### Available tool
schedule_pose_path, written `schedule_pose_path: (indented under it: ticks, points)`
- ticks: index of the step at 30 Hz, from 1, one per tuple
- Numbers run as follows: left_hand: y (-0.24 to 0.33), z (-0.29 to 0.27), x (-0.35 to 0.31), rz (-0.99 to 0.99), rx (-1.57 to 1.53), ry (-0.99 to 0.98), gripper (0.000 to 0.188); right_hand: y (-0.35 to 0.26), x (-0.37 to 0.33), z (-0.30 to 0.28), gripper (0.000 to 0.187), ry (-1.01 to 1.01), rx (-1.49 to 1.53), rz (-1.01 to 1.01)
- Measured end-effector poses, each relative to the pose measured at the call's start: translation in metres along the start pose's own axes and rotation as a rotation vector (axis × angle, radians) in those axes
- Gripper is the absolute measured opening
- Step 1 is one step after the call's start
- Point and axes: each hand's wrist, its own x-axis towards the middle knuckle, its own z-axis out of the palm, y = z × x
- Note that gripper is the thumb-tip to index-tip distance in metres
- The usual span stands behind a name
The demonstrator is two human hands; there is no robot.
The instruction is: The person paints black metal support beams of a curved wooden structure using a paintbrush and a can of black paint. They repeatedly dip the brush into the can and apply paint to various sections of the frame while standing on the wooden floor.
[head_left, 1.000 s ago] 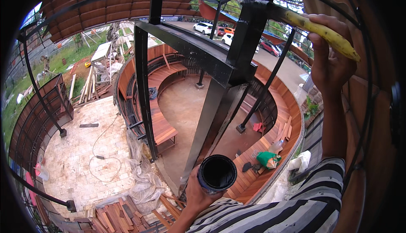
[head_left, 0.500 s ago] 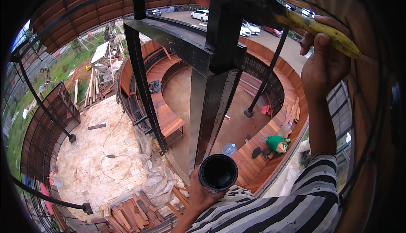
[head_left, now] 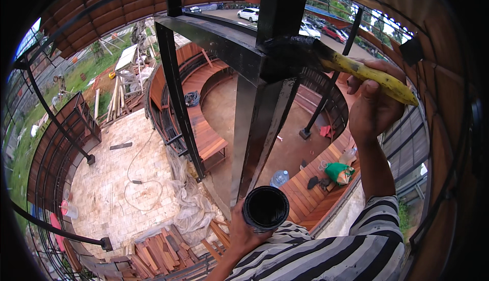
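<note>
My right hand [head_left: 374, 105], raised at the right, is closed round the yellow, paint-spotted handle of a paintbrush [head_left: 369, 73]. The brush's blackened head points left and lies against the black metal post [head_left: 283, 11], close to where a black crossbeam [head_left: 214, 42] joins it. The bristles are hard to tell from the dark metal. Lower in the middle, my left hand [head_left: 245, 234] grips an open round can [head_left: 246, 210] from its left side and below. Inside the can it is dark black, with a wet-looking surface.
Far below, a curved wooden bench [head_left: 204, 133] rings a brown floor. A water bottle [head_left: 279, 178] and a green bag [head_left: 338, 173] are at right. Stacked wooden boards [head_left: 163, 250] and plastic sheeting [head_left: 196, 209] are at lower left. Parked cars [head_left: 248, 14] stand beyond.
My right hand has moved the brush downward along the post, from above the crossbeam to the level of the joint. The left hand keeps its hold on the can. The view has shifted slightly.
</note>
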Motion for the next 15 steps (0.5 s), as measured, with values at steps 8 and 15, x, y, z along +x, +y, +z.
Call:
schedule_pose_path:
  ticks: [8, 15]
  points:
    - [0.006, 0.000, -0.001, 0.017, 0.017, 0.024, 0.108, -0.025, 0.024, 0.013, 0.025, -0.101, -0.191, -0.119]
    - [-0.010, 0.003, -0.003, -0.026, 0.025, -0.049, 0.115, -0.009, 0.049, 0.016, 0.025, 0.020, 0.170, -0.156]
